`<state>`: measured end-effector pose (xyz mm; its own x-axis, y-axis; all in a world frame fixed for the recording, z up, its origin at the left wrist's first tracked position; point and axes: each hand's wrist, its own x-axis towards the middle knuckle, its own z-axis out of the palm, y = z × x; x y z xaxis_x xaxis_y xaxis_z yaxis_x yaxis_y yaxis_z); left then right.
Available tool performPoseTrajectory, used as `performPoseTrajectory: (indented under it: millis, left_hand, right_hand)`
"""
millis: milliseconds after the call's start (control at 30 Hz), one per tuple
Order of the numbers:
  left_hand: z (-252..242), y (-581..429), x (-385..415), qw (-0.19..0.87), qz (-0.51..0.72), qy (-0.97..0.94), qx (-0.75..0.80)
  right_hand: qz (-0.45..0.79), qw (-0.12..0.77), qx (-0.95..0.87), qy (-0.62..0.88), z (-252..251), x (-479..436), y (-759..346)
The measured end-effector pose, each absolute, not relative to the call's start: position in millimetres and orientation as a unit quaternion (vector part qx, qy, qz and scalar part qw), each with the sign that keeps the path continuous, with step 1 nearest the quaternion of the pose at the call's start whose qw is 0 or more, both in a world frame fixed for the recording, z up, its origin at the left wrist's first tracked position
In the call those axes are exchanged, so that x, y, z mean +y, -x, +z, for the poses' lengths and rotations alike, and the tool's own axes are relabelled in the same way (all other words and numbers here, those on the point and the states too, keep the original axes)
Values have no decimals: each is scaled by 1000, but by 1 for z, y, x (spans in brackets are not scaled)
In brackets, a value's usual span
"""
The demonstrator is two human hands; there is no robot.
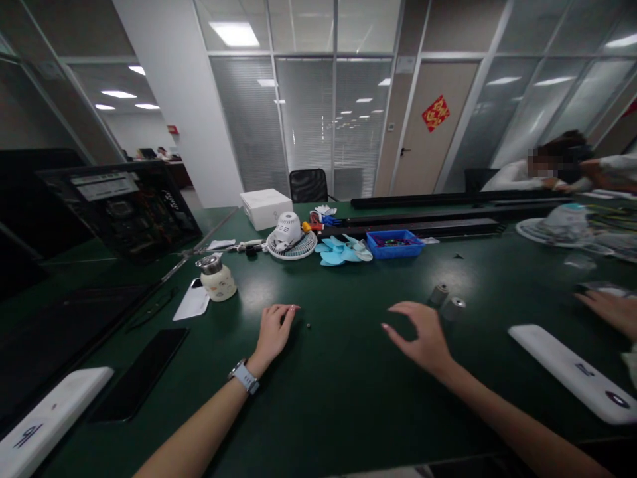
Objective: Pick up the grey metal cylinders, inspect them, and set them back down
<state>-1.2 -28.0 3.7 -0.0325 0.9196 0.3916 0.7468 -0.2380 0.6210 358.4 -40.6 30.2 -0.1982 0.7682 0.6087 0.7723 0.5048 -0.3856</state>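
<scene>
My left hand (275,330), with a pale-banded watch (243,376) on the wrist, rests low over the green table (343,398). Its fingers are stretched forward with the thumb alongside, and I see nothing in them. Just right of its fingertips lies a tiny round metallic piece (308,325), untouched. My right hand (422,335) is open, thumb and fingers curved apart in a C-shape around bare air. Close beyond it stand two small grey cylinders (439,294), the nearer (454,308) having a metallic top; neither is touched.
Left are a jar (219,282), phone (144,372) and white device (54,418). Behind sit a fan housing (291,242), light-blue fan blades (343,251) and blue tray (395,245). Another white device (572,372) and another person's hand (610,312) are at right.
</scene>
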Motion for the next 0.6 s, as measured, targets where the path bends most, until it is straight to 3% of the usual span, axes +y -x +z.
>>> performPoseTrajectory:
  millis: [100,167,400,600]
  left_hand:
    - [3,2,-28,108,383,-690,605]
    - [3,2,-28,104,382,-691,604]
    - [4,-1,-29,86,381,-707,589]
    - [2,1,-28,95,375,-703,596]
  right_hand:
    - [149,268,-853,423,29,-40,-285]
    - [179,248,-858,412,27,-32,-246]
    - [186,266,-837,441,14,-7,-193]
    - [162,333,-802,469,35,-4,-260]
